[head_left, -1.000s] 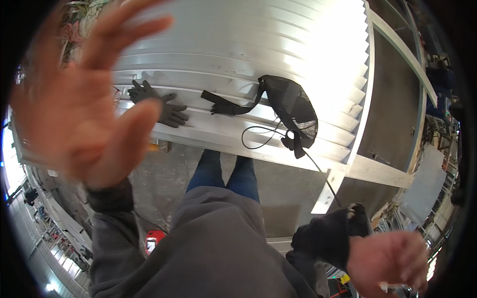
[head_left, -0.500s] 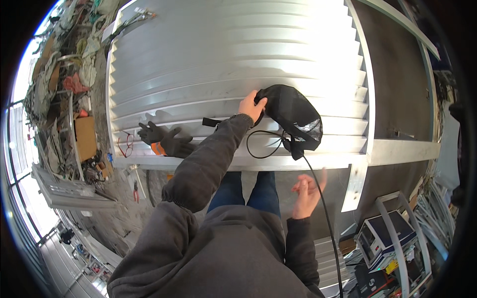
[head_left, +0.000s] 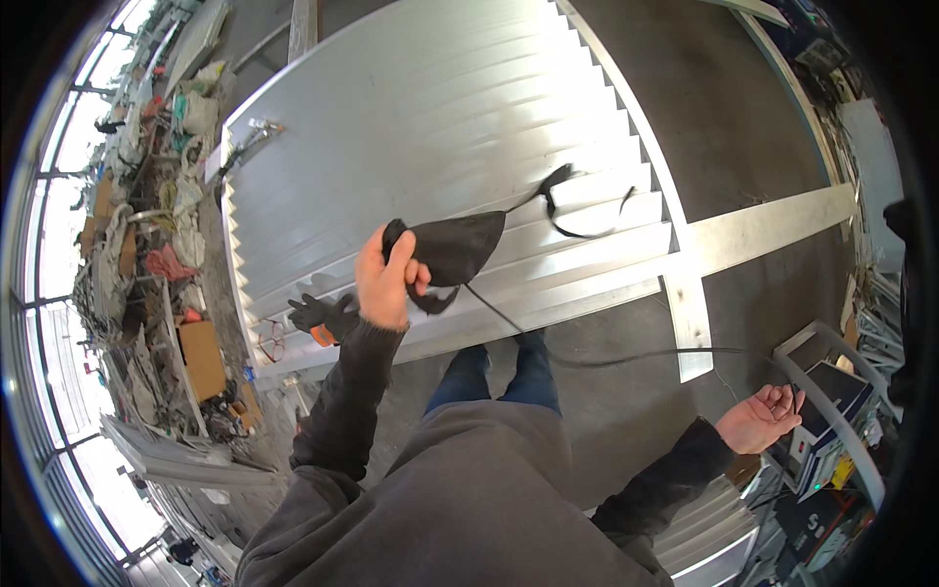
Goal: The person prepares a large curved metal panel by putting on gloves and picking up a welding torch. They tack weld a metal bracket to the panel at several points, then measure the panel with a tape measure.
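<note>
My left hand [head_left: 386,279] grips the rim of a black hood-like mask [head_left: 460,247] and holds it up over a stack of ribbed grey metal sheets [head_left: 430,127]. Black straps [head_left: 572,201] trail from the mask to the right. A black cable [head_left: 606,358] runs from under the mask down and right across the floor. My right hand [head_left: 763,419] hangs out to the right, palm up, fingers apart, holding nothing. A pair of black gloves [head_left: 323,313] lies on the sheets' near edge, left of my left hand.
A pale metal beam [head_left: 763,230] crosses the concrete floor on the right. Machines and boxes [head_left: 831,421] stand at the far right. A cardboard box [head_left: 203,357] and scattered scrap [head_left: 147,245] line the left side. Spectacles [head_left: 274,340] lie near the gloves.
My left hand reached the mask lying on the sheets, gripped it and lifted it toward me. My right hand swung out to the right, and the view shifted.
</note>
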A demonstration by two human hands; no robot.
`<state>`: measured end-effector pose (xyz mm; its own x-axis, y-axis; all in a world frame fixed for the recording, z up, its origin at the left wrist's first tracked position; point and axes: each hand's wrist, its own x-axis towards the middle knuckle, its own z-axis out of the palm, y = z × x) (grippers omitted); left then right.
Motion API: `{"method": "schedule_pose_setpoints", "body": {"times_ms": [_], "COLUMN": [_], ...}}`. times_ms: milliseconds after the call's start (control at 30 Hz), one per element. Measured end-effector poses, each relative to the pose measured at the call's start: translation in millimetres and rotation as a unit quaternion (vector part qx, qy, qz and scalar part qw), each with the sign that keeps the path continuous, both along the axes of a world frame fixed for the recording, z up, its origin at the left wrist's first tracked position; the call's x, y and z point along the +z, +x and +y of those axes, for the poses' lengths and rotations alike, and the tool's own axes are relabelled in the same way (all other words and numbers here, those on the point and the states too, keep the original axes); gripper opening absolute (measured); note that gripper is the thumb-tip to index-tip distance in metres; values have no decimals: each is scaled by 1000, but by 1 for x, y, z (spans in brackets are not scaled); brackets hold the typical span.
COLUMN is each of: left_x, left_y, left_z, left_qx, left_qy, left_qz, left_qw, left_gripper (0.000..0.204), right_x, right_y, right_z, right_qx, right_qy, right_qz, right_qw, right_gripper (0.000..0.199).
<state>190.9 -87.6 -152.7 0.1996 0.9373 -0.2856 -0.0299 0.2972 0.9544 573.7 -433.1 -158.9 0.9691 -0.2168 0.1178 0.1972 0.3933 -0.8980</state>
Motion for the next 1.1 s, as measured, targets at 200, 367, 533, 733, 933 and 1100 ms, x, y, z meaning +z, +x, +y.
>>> {"method": "schedule_pose_setpoints", "body": {"times_ms": [200,367,533,733,933,1100], "left_x": [58,58,37,17,-17,-43], "left_y": [-13,-21,-14,12,49,65], "left_z": [-57,-103,-159,-216,-293,-357], "left_qx": [-27,-118,-190,-261,-356,-427], "left_qy": [30,42,25,-42,-30,-44], "left_qz": [-7,-29,-91,-131,-86,-28], "left_qw": [999,992,977,956,930,903], "left_gripper": [21,22,21,18,17,16], "right_x": [-3,80,130,156,198,264], "right_y": [-178,-254,-208,-231,-284,-198], "right_z": [5,8,0,-105,-141,-183], "right_qx": [448,581,310,286,277,221], "right_qy": [58,53,71,-503,-166,-294], "right_qz": [326,81,-70,63,-100,-334], "right_qw": [831,808,946,813,941,868], "right_gripper": [56,61,46,36,30,27]}}
